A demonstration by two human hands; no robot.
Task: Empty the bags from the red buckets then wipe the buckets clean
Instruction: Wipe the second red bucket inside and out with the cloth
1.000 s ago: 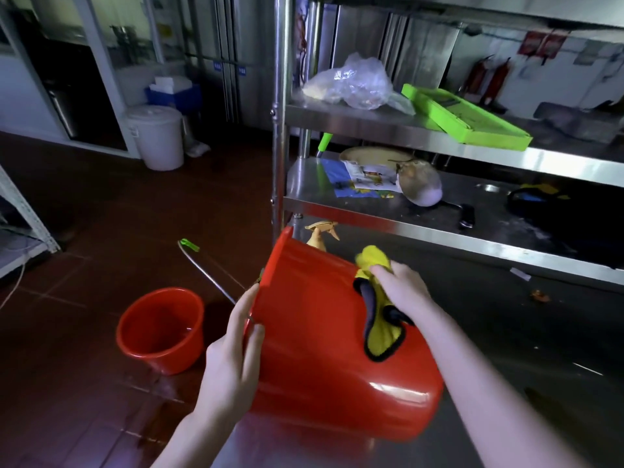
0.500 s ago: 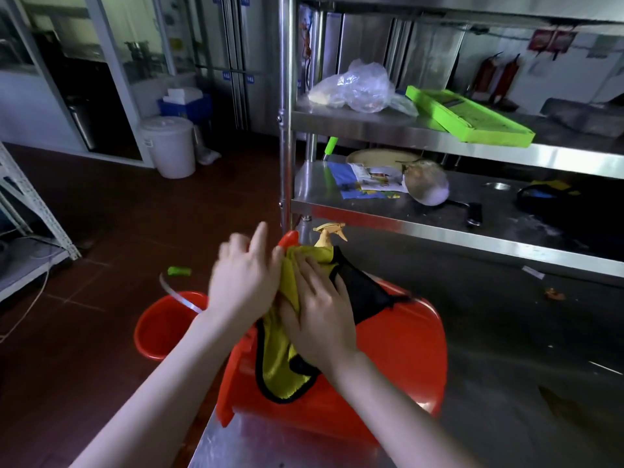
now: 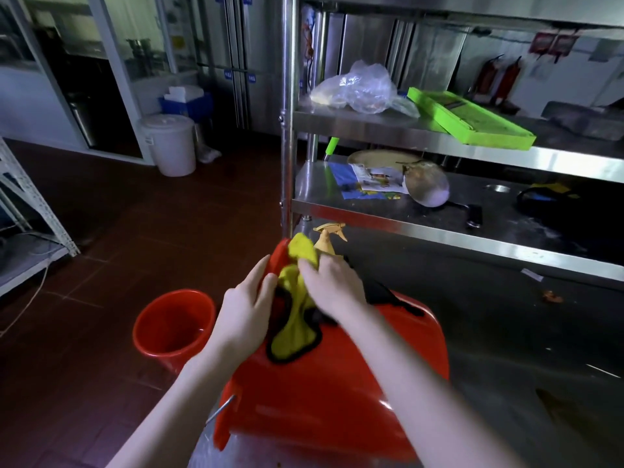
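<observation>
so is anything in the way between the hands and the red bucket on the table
Only the yellow cloth, bunched under the right hand against the tipped red bucket; the left hand touches the cloth's edge. Nothing else visible intervenes.

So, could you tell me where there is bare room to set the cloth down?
The steel tabletop right of the tipped red bucket is bare but for scraps. So is the floor between floor bucket and white pail. Crowded beside the spray bottle.
</observation>
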